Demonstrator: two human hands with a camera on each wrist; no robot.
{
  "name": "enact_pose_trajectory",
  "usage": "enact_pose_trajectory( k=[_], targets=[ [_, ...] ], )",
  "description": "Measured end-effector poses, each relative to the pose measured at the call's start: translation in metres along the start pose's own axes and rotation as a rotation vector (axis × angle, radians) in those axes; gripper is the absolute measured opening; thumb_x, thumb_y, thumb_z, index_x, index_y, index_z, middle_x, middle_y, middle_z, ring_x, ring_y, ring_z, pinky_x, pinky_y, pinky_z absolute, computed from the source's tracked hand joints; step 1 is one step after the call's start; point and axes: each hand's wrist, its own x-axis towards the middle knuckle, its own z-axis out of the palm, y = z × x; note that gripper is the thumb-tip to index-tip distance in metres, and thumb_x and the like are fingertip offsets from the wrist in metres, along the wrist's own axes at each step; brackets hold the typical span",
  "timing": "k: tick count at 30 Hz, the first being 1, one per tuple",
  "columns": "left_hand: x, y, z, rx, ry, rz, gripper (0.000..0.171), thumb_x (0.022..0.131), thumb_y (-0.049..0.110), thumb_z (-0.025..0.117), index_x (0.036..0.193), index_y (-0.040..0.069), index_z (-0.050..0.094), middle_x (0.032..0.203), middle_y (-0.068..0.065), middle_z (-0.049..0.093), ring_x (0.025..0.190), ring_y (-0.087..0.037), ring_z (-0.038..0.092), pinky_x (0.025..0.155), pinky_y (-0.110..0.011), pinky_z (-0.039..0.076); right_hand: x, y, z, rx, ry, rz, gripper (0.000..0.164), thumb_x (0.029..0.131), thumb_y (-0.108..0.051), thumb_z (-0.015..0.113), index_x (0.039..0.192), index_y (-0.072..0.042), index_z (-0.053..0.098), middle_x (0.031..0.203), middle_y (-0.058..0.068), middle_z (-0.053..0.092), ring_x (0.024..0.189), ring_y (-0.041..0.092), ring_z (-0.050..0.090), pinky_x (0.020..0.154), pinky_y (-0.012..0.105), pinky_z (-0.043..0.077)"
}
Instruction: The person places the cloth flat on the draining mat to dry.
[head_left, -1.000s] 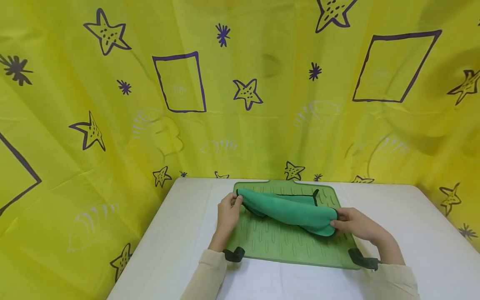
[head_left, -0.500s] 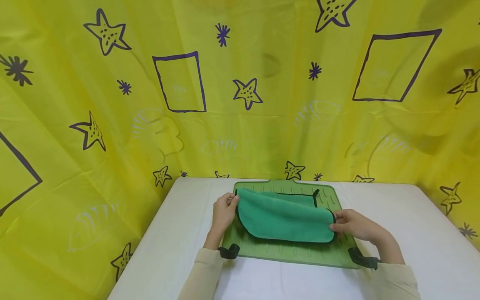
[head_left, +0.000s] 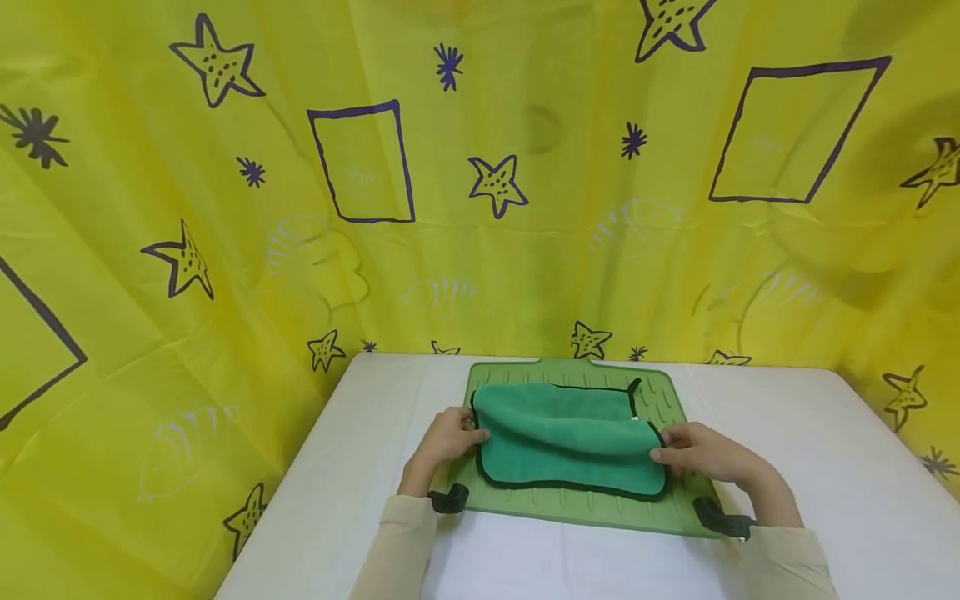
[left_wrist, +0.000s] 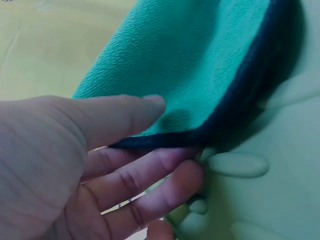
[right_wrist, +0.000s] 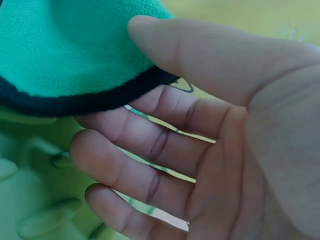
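A green towel (head_left: 570, 468) with a dark edging lies on a light green ridged mat (head_left: 675, 517). Its near part folds forward toward the person, leaving a soft raised ridge across the middle. At the towel's left side, my left hand (head_left: 442, 437) pinches the edge, thumb on top and fingers beneath. My right hand (head_left: 708, 454) holds the opposite side likewise; in the right wrist view its thumb presses the towel (right_wrist: 75, 55) from above while the other fingers spread under the dark edging. The left wrist view shows the towel (left_wrist: 170, 70) sloping up from the mat's raised ribs.
The mat rests on a white table (head_left: 795, 425). Behind and along the sides hangs a yellow curtain (head_left: 555, 267) printed with stars and rectangles. Black wrist mounts (head_left: 448, 498) sit on both wrists, close over the mat's near corners.
The towel's front flap has come down and spread toward the near edge of the mat. My left hand has moved nearer and lower along the side; the right hand has barely shifted.
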Motion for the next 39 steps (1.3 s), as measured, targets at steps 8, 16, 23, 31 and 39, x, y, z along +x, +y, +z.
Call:
enact_pose_trajectory(
  k=[8,16,23,31,39],
  targets=[
    [0.000,0.004,0.001,0.020,0.000,-0.001,0.039,0.092,0.014,0.074,0.121,-0.010,0.062,0.062,0.001,0.057,0.055,-0.010,0.048,0.052,-0.024,0.040,0.000,0.001,-0.002,-0.006,0.007,-0.052,0.021,0.103,-0.018,0.061,0.091,-0.001,0.061,0.077,0.004,0.061,0.069,0.013,0.056,0.061,0.029,0.047],
    [-0.001,0.007,-0.013,-0.050,-0.030,-0.009,0.050,0.091,0.017,0.074,0.132,-0.007,0.058,0.088,-0.012,0.076,0.072,-0.015,0.067,0.061,-0.029,0.051,-0.007,0.000,-0.011,0.018,-0.012,-0.069,0.027,0.103,-0.016,0.059,0.084,0.002,0.060,0.073,0.004,0.059,0.065,0.014,0.053,0.059,0.029,0.041],
    [-0.003,0.004,-0.018,-0.052,-0.097,-0.019,0.053,0.091,0.016,0.074,0.133,-0.010,0.055,0.083,-0.011,0.075,0.067,-0.017,0.065,0.064,-0.028,0.049,-0.008,0.000,-0.010,0.058,-0.111,-0.075,0.028,0.102,-0.014,0.060,0.083,0.007,0.059,0.072,-0.002,0.055,0.065,0.009,0.053,0.058,0.028,0.041],
    [-0.004,0.001,-0.017,-0.001,-0.155,-0.012,0.036,0.090,0.015,0.075,0.116,-0.007,0.064,0.072,-0.006,0.068,0.060,-0.015,0.060,0.058,-0.027,0.046,-0.002,0.004,-0.003,0.044,-0.126,-0.007,0.033,0.103,-0.021,0.060,0.085,0.007,0.062,0.076,0.006,0.064,0.069,0.011,0.057,0.062,0.027,0.046],
    [-0.003,-0.001,-0.021,0.002,-0.074,-0.017,0.046,0.100,0.045,0.063,0.113,0.001,0.069,0.094,-0.009,0.071,0.078,-0.018,0.064,0.067,-0.032,0.050,-0.002,0.008,-0.008,-0.001,0.019,0.037,0.028,0.105,-0.025,0.056,0.098,0.001,0.068,0.083,0.010,0.064,0.075,0.016,0.059,0.068,0.030,0.051]
  ],
)
